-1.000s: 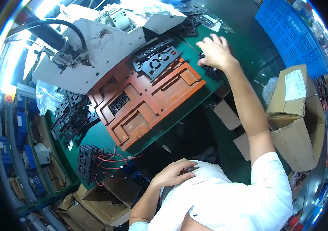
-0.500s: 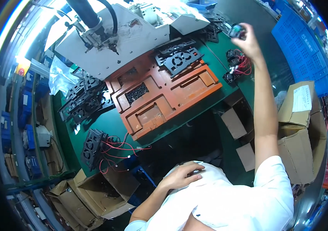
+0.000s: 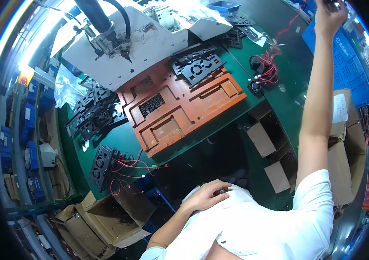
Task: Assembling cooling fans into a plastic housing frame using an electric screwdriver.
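My right hand (image 3: 331, 18) is stretched far out to the upper right, its fingers closed round a small black fan (image 3: 335, 6), mostly hidden by the hand and blurred. A red wire (image 3: 289, 27) trails below it over the green table. My left hand (image 3: 207, 196) lies on my white shirt at the lower middle, fingers loosely spread. Small black fans (image 3: 257, 64) with tangled red wires sit near the table's right side. On the orange fixture (image 3: 184, 123) lie black fan brackets (image 3: 201, 68) and a pocket of dark screws (image 3: 152, 105).
A white machine (image 3: 106, 60) with a downward-pointing head overhangs the fixture. More brackets (image 3: 93, 117) and a black fan assembly (image 3: 102, 167) with red wires lie at left. Cardboard boxes (image 3: 119, 234) stand lower left and right. A blue crate (image 3: 344, 65) is at the right.
My right hand has moved up and outward to the right with the small fan. A red wire now shows trailing over the table. My left hand has stayed in place.
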